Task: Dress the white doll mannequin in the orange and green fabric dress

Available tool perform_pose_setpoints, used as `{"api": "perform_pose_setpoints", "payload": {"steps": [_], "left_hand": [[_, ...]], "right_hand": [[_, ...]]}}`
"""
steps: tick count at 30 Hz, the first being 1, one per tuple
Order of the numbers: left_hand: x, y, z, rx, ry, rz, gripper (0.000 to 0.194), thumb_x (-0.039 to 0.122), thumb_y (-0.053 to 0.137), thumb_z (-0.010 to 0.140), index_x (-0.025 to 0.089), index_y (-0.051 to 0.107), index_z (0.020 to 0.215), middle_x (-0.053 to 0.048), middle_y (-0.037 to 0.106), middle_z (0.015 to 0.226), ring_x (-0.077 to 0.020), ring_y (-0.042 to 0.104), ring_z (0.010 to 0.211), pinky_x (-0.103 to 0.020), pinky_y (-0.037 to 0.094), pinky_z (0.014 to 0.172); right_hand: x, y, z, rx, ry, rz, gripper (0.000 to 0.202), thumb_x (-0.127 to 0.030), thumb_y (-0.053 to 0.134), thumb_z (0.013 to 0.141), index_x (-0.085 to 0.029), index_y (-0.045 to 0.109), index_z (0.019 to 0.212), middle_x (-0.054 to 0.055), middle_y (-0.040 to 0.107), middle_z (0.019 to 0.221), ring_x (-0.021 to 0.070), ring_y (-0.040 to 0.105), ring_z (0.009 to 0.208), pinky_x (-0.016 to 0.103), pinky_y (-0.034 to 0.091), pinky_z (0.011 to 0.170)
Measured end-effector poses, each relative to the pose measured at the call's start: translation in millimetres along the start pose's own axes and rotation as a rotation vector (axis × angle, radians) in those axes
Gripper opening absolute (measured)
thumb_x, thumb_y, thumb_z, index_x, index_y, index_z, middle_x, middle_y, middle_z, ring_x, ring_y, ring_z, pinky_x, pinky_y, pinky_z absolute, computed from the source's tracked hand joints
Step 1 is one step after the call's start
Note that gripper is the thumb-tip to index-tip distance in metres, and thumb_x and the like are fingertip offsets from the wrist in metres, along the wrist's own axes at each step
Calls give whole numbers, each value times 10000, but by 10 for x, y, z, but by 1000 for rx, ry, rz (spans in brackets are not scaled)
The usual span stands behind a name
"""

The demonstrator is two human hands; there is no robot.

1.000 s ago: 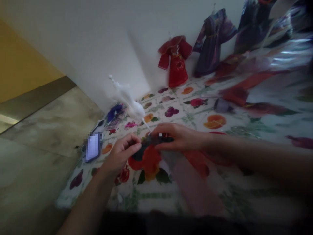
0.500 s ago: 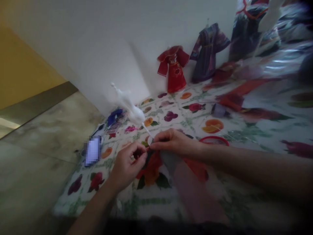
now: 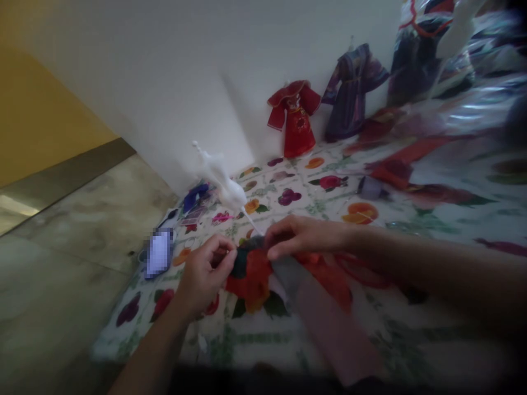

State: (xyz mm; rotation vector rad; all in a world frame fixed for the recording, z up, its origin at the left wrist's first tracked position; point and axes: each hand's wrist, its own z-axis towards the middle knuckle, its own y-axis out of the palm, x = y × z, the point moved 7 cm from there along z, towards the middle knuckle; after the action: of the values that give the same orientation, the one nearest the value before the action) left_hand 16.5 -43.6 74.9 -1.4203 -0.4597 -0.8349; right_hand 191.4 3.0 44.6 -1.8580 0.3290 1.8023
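Observation:
Both my hands work on a small doll garment (image 3: 257, 274) of orange-red and dark fabric with a pale pink skirt, lying on a fruit-patterned cloth (image 3: 321, 203). My left hand (image 3: 206, 274) pinches the garment's left edge between thumb and fingers. From the right, my right hand (image 3: 296, 236) grips its top edge. A white doll mannequin (image 3: 220, 181) on a thin stand leans just beyond my hands.
A red doll robe (image 3: 294, 118) and a purple one (image 3: 352, 90) hang against the white wall. More garments in clear plastic (image 3: 453, 66) pile at the right. A phone (image 3: 158, 252) lies at the cloth's left edge, beside the stone floor (image 3: 61, 247). Small trims lie near the mannequin.
My hands have shifted slightly along the garment and drawn its orange fabric up between them. The view has drifted a little.

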Motion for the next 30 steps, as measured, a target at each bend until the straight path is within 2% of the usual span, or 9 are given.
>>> {"api": "perform_pose_setpoints", "payload": {"steps": [5, 7, 9, 14, 17, 21, 24, 27, 30], "left_hand": [[1, 21, -13, -43, 33, -119, 128, 309, 539, 951, 195, 535, 894, 4, 655, 793, -129, 669, 730, -257, 521, 700], [14, 14, -11, -33, 54, -128, 126, 305, 548, 946, 193, 539, 889, -3, 648, 838, -132, 666, 765, -262, 521, 720], [3, 12, 1, -21, 53, -129, 128, 308, 549, 945, 192, 540, 889, -4, 636, 841, -135, 657, 764, -268, 515, 715], [-76, 14, 81, 79, 36, -131, 172, 349, 591, 914, 197, 554, 988, -27, 631, 927, -159, 638, 831, -305, 517, 758], [-78, 91, 129, 84, 37, -170, 373, 380, 657, 867, 235, 511, 1179, -60, 605, 1148, -172, 630, 925, -333, 528, 813], [102, 118, 89, 214, 145, -46, 563, 377, 707, 822, 263, 447, 1308, -94, 530, 1309, -195, 615, 1012, -347, 533, 824], [367, 153, -78, 364, 363, 197, 425, 286, 680, 841, 247, 515, 1231, -64, 599, 1148, -189, 612, 977, -346, 525, 837], [531, 407, -238, 239, 563, 377, 214, 220, 620, 875, 219, 578, 1085, -48, 641, 982, -188, 622, 932, -338, 533, 827], [534, 606, -303, 111, 568, 429, 213, 266, 582, 905, 206, 584, 1109, -59, 661, 910, -203, 642, 836, -347, 561, 733]], "right_hand": [[11, -200, 39, 367, -127, -168, 368, -393, 720, 780, -175, 615, 1056, 68, 642, 1010, 172, 592, 890, 275, 476, 726], [22, -165, 63, 378, -197, -217, 406, -330, 715, 775, -191, 605, 1139, 80, 625, 1136, 198, 583, 1034, 294, 482, 814], [19, -122, 77, 363, -237, -217, 282, -293, 667, 803, -191, 647, 1065, 70, 636, 1125, 200, 582, 1056, 299, 476, 841], [-73, -40, 68, 304, -193, -43, 163, -319, 614, 846, -162, 648, 867, 21, 640, 805, 130, 577, 737, 243, 447, 643], [-139, 0, 64, 287, -156, 17, 114, -272, 603, 840, -159, 608, 825, 2, 610, 722, 105, 533, 640, 223, 409, 566], [-158, -38, 70, 370, -119, 18, 82, -238, 598, 821, -162, 586, 791, -5, 591, 687, 104, 524, 620, 225, 400, 552], [-167, -109, 65, 444, -129, 4, 82, -228, 604, 805, -163, 584, 758, -10, 566, 674, 102, 510, 623, 226, 398, 553], [-191, -161, 56, 460, -145, 8, 73, -227, 612, 799, -166, 590, 765, -13, 558, 679, 99, 508, 625, 225, 400, 550], [-228, -212, 32, 485, -140, 19, 84, -233, 614, 805, -169, 587, 758, -27, 534, 642, 88, 490, 583, 220, 387, 524]]}}
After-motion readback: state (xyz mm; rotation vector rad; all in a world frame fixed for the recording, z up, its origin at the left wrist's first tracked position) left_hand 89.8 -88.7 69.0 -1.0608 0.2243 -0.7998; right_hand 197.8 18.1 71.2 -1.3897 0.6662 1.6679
